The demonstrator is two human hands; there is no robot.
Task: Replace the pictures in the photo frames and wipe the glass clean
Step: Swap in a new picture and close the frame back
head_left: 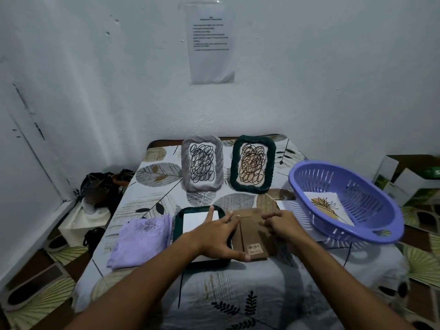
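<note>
left hand (215,236): i see it spread flat, fingers straight, lying across the right edge of the flat frame (177,231) and the left part of the backing (252,236); the thumb touches the backing's near edge.
right hand (282,225): fingers curled onto the backing's right side; i cannot tell if it pinches anything.
flat frame: dark green, lying on the table (214,294) near me, a white sheet showing inside it.
backing: brown cardboard with a label near its front edge, lying just right of the flat frame, touching it.
cloth (140,241): lilac, folded, just left of the flat frame.
grey frame (202,163): upright at the far side, black scribble picture in it.
green frame (253,164): upright beside the grey one on its right, brown scribble picture in it.
basket (345,201): lilac, slotted, tilted, on the table's right side.
print (331,208): a white sheet with a tan and black drawing, inside the basket.
paper (210,42): a printed sheet on the wall above the table.
</note>
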